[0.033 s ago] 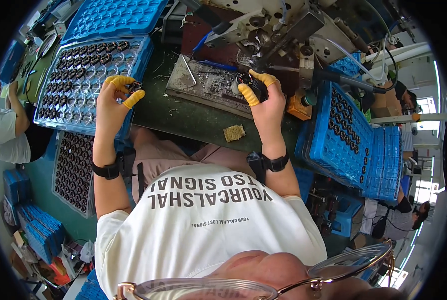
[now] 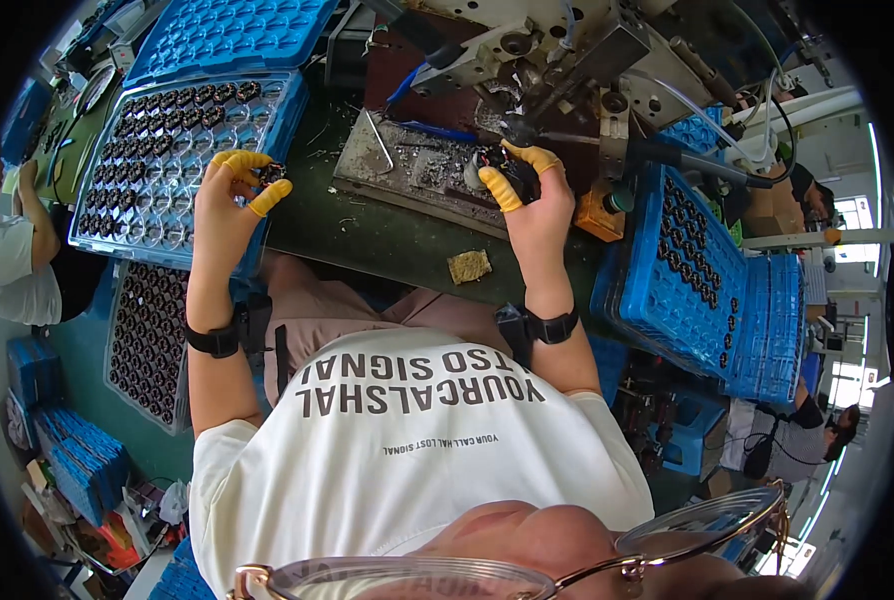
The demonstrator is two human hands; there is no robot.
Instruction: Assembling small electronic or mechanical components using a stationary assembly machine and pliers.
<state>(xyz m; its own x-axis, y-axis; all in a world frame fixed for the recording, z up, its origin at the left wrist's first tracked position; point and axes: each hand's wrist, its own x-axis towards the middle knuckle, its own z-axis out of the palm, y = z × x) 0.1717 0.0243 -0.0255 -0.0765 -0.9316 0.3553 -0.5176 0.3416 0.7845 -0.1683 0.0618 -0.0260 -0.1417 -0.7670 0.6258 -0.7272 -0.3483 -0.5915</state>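
Scrap-littered tabletop point(image 2: 312, 222), work in hand.
Left hand point(image 2: 227, 208) pinched a small dark part point(image 2: 273, 174) near the tray point(image 2: 289, 118); right hand's point(image 2: 545, 215) grip bracketed a second dark piece point(image 2: 487, 157) by the metal block point(image 2: 407, 180), pinch unclear. Only that hand had shifted, slightly, suggesting unfinished handling.

white T-shirt point(image 2: 417, 485) | dark printed capitals point(image 2: 422, 388), upside down | two large lines, one smaller

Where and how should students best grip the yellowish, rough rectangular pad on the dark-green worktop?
Probably pinch the pad by its left and right ends, coming from above: it lies flat, wider than deep, its top and both ends uncovered.
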